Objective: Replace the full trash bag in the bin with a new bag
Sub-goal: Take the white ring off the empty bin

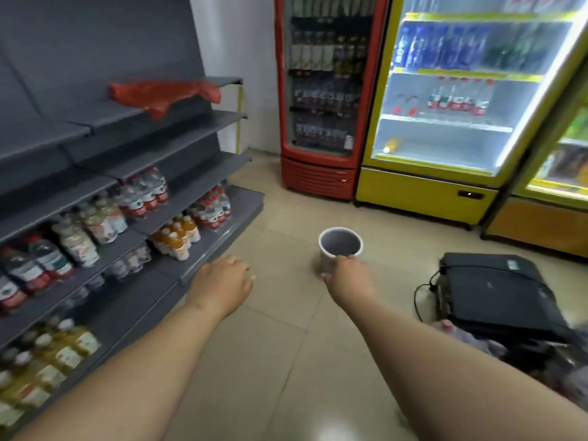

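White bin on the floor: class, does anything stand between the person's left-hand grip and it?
Nothing visible does. Only bare floor tile lies between the left-hand grip and the white bin. The right-hand grip holds its near rim; the shelf bottles and black device sit off to either side.

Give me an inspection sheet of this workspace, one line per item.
Surface: glossy beige tiled floor.
Job's things: small white bin upright on floor, liner not discernible; red bag on an upper shelf.
Clutter: black device on the floor, right of the bin.
Hands: left hand open, holding nothing; right hand touching the bin's near rim, grip unclear.
Cables: black cable looping beside the device.
Surroundings: grey shelves with bottles on the left; red fridge and yellow fridge behind.
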Action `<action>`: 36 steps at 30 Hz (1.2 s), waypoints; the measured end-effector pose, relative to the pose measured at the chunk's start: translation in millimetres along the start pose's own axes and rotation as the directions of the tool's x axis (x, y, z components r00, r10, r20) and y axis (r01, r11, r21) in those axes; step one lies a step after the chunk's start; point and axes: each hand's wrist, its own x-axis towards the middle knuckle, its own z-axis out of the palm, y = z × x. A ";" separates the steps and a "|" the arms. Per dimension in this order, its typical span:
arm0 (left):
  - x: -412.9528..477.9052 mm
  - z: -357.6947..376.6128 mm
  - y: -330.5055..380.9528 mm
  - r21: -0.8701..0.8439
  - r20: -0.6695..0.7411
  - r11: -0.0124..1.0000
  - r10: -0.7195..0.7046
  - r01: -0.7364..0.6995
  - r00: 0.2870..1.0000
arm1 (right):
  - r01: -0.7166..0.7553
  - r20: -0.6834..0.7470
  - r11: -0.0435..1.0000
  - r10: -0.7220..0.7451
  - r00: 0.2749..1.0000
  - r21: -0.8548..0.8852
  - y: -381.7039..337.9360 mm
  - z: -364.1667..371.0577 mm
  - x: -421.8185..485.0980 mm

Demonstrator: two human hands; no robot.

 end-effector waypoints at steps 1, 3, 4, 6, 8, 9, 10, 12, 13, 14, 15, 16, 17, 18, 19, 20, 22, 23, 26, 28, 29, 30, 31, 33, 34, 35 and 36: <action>21.4 4.0 15.1 -0.003 0.007 0.999 0.041 -0.041 0.999 | -0.042 -0.021 0.999 0.042 0.999 0.012 16.7 -6.1 11.0; 63.2 13.4 42.7 -0.010 0.023 0.993 0.121 -0.121 0.992 | -0.117 -0.059 0.993 0.118 0.991 0.023 45.7 -16.3 33.7; 83.9 18.5 54.8 -0.010 0.029 0.987 0.159 -0.159 0.987 | -0.147 -0.076 0.989 0.149 0.986 0.021 58.0 -19.8 46.8; 124.9 29.2 74.6 -0.009 0.033 0.976 0.216 -0.216 0.976 | -0.203 -0.112 0.979 0.204 0.973 0.021 78.3 -24.9 76.8; 165.7 40.7 88.9 -0.015 0.038 0.968 0.251 -0.251 0.967 | -0.255 -0.134 0.966 0.257 0.957 0.032 92.9 -28.3 111.7; 186.5 47.1 94.1 -0.016 0.044 0.963 0.269 -0.269 0.962 | -0.280 -0.135 0.959 0.283 0.950 0.045 98.3 -29.2 130.3; 208.5 53.8 98.0 -0.014 0.050 0.958 0.287 -0.287 0.956 | -0.300 -0.134 0.952 0.305 0.943 0.056 102.4 -29.8 150.6; 254.2 64.2 103.1 -0.016 0.062 0.950 0.313 -0.312 0.948 | -0.326 -0.122 0.943 0.331 0.936 0.064 106.2 -31.7 193.5; 278.2 67.8 104.7 -0.017 0.066 0.947 0.321 -0.320 0.945 | -0.336 -0.117 0.940 0.341 0.933 0.064 106.7 -33.2 215.7; 302.7 70.4 106.6 -0.017 0.065 0.944 0.329 -0.329 0.942 | -0.346 -0.115 0.936 0.351 0.929 0.066 107.2 -35.0 238.1; 326.4 72.2 108.7 -0.015 0.067 0.942 0.335 -0.335 0.940 | -0.356 -0.113 0.932 0.362 0.925 0.071 107.8 -37.1 259.6; 349.1 73.7 110.9 -0.016 0.071 0.941 0.339 -0.339 0.938 | -0.368 -0.112 0.926 0.375 0.920 0.081 108.8 -39.0 279.8; 371.3 75.3 113.5 -0.021 0.072 0.939 0.344 -0.343 0.936 | -0.379 -0.112 0.921 0.388 0.915 0.093 110.6 -41.0 299.4; 392.1 77.6 116.1 -0.028 0.075 0.937 0.349 -0.348 0.934 | -0.392 -0.109 0.914 0.402 0.909 0.102 113.0 -42.6 317.2; 410.7 80.0 118.3 -0.034 0.083 0.936 0.353 -0.351 0.932 | -0.407 -0.103 0.907 0.417 0.903 0.107 115.5 -43.8 333.0; 427.4 83.1 120.5 -0.038 0.095 0.935 0.355 -0.353 0.930 | -0.420 -0.097 0.901 0.430 0.897 0.108 118.2 -44.7 347.9; 457.1 92.1 125.0 -0.042 0.116 0.933 0.359 -0.356 0.926 | -0.446 -0.091 0.889 0.455 0.886 0.109 124.7 -44.5 375.4; 471.2 97.5 127.9 -0.043 0.124 0.933 0.360 -0.358 0.925 | -0.455 -0.089 0.884 0.465 0.881 0.108 128.3 -43.7 389.7; 512.1 115.1 137.0 -0.056 0.142 0.929 0.369 -0.365 0.918 | -0.468 -0.072 0.876 0.477 0.876 0.115 139.1 -38.4 433.2; 538.8 127.1 142.7 -0.064 0.148 0.927 0.374 -0.369 0.915 | -0.472 -0.057 0.874 0.480 0.875 0.112 147.2 -32.7 461.6; 551.7 133.2 145.1 -0.065 0.156 0.929 0.370 -0.364 0.916 | -0.478 -0.049 0.871 0.486 0.873 0.113 152.2 -29.4 475.5; 564.0 139.9 147.3 -0.064 0.166 0.932 0.363 -0.357 0.917 | -0.487 -0.040 0.866 0.493 0.869 0.113 157.8 -25.8 489.1; 576.4 147.2 149.0 -0.063 0.176 0.936 0.352 -0.347 0.919 | -0.494 -0.028 0.863 0.500 0.866 0.108 163.8 -22.1 503.0; 602.0 164.0 151.5 -0.064 0.192 0.945 0.327 -0.321 0.925 | -0.500 0.000 0.861 0.503 0.865 0.093 176.3 -12.6 532.9; 615.6 173.5 152.8 -0.070 0.195 0.949 0.316 -0.308 0.928 | -0.498 0.010 0.863 0.499 0.866 0.087 182.5 -6.8 548.7; 628.5 184.1 153.9 -0.076 0.199 0.952 0.305 -0.295 0.931 | -0.495 0.022 0.865 0.495 0.869 0.082 188.6 0.0 563.5; 640.1 195.2 154.9 -0.079 0.206 0.955 0.295 -0.285 0.933 | -0.494 0.034 0.866 0.493 0.870 0.077 194.2 8.0 576.8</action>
